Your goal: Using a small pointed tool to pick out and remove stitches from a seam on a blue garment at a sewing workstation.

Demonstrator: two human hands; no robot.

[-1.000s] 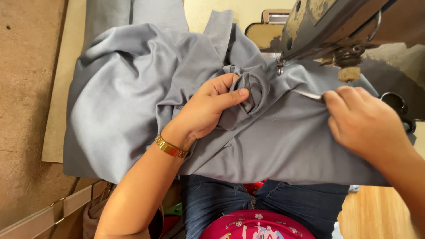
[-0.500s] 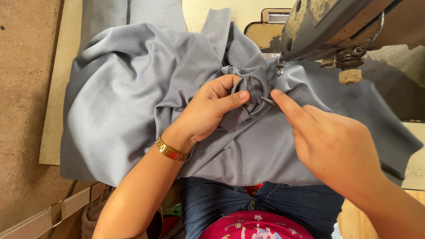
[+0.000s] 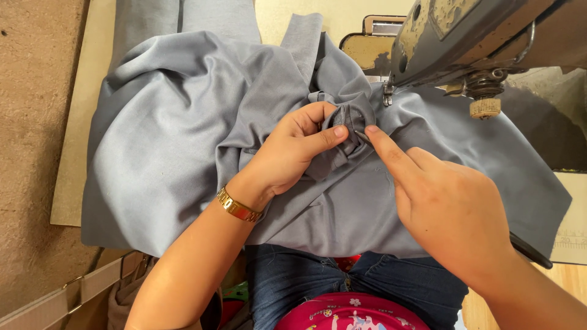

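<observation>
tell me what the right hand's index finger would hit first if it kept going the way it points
The right hand points up-left. Its fingertip is already at the bunched fold of grey fabric that the left hand pinches, so likely that fold first, then the left thumb right behind it.

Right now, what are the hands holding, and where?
The left hand pinches a bunched fold of the grey cloth. The right hand only points its fingertip at that fold.

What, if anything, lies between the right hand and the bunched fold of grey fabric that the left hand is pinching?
Nothing visible does. The right hand has its forefinger tip right at the bunched fold of the grey fabric, which the left hand pinches. The sewing machine head sits above and behind, out of the way.
</observation>
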